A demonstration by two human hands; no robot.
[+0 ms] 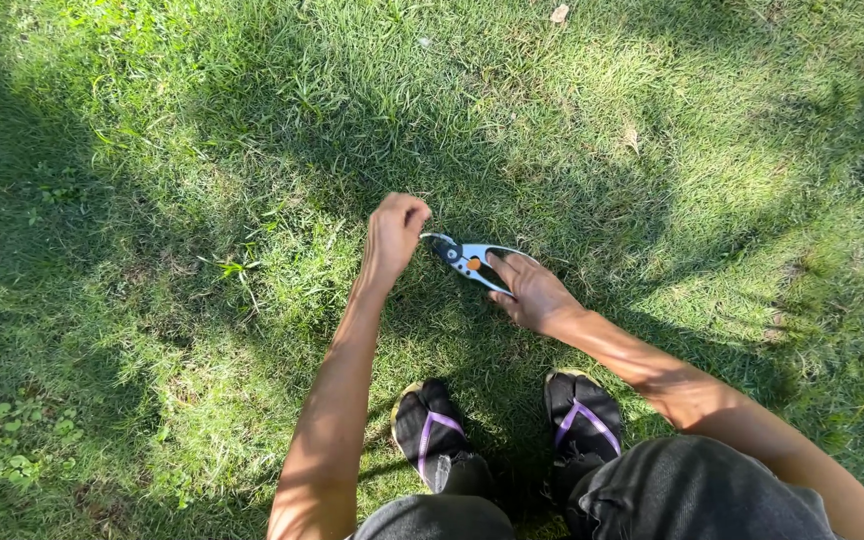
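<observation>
I crouch over a lawn. My right hand [530, 293] grips the white and black handles of a pair of pruning shears [465, 257] with an orange spot at the pivot; the blades point left. My left hand [395, 232] is closed in a fist just left of the blade tips, pinching something thin that I cannot make out, probably grass. The blade tips meet the fingers of that hand. Both hands hover low over the grass [552, 130].
My two feet in black socks and sandals with purple straps [432, 435] [582, 415] stand just below the hands. A dry leaf [559, 13] lies at the top edge. Small broad-leaved weeds [2, 440] grow at the lower left. Shadows dapple the lawn.
</observation>
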